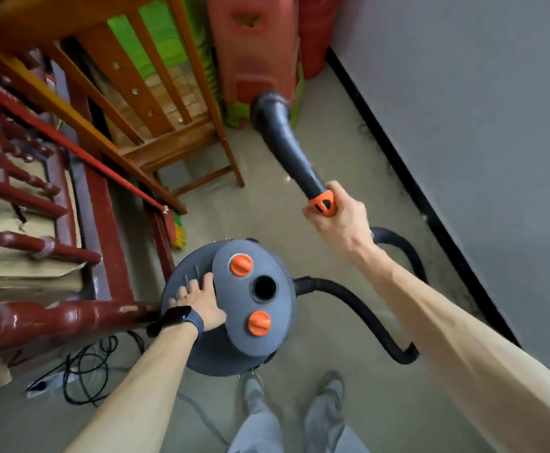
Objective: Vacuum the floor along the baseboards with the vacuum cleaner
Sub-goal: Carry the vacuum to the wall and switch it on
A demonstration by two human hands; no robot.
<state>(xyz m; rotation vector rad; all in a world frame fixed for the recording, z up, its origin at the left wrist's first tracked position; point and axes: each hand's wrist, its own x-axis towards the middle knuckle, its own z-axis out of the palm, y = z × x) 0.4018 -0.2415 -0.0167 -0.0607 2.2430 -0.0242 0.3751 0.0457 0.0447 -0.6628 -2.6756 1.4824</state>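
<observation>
The vacuum cleaner (224, 351) is stood on the floor (267, 207) below and inboard of the grip. It is a squat, round drum of matte grey plastic. Its smooth oval lid carries two ribbed orange knobs (241, 264) and a round black port (263, 288). The left hand (201, 302) is laid flat on the drum's top beside the lid, fingers straight and slightly spread, with nothing pinched. A dark smartwatch (175, 317) is worn on that wrist.

The rigid black wand (286, 145) is held by the right hand (335, 217), whose fingers and thumb are curled tightly round the wand's end at an orange collar (324, 202). Ahead of the grip the wand tapers out into a flared nozzle (268, 106), which is pointed at the foot of a red plastic stool (254, 53). Behind the grip a ribbed black hose (358, 305) is looped along the floor and back to the drum's side.

Outboard of the grip, a glossy black baseboard (397, 161) runs under a flat grey wall (479, 109); dark grime is seen on the pale, rough floor beside it. Inboard of the grip stand a slatted wooden chair (169, 125) and dark red furniture (38, 250) with turned, lacquered spindles. A tangled black cable (87, 364) lies near the left forearm.
</observation>
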